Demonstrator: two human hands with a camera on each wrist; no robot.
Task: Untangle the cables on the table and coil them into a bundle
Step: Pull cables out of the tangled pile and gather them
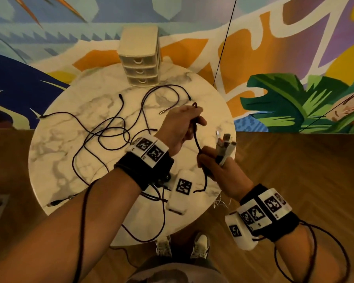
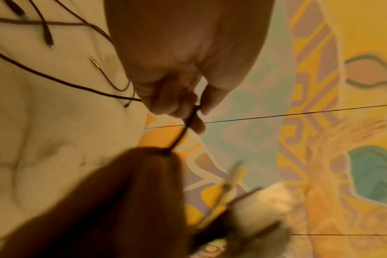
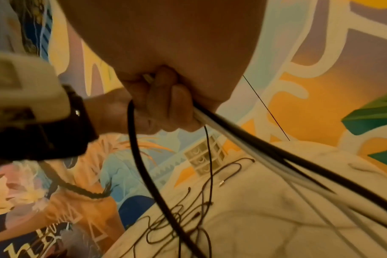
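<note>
Several thin dark cables [image 1: 110, 131] lie tangled across the round marble table [image 1: 55, 152]. My left hand [image 1: 184, 123] is raised over the table's right side and pinches a loop of one dark cable [image 1: 196, 139]. That cable runs down into my right hand [image 1: 215, 166], which grips a bunch of cable ends, their white and dark plugs [image 1: 226, 142] sticking up. In the left wrist view, my left hand [image 2: 183, 97] pinches the cable [image 2: 181, 134] between thumb and fingers. The right wrist view shows my right hand [image 3: 161, 104] curled round dark and white cables [image 3: 243, 139].
A small cream drawer unit [image 1: 140, 58] stands at the table's far edge. Loose plug ends lie near the middle [image 1: 161, 112]. A cable trails off the near edge [image 1: 143, 240] toward my shoes. A thin black line [image 1: 223, 48] hangs before the painted wall.
</note>
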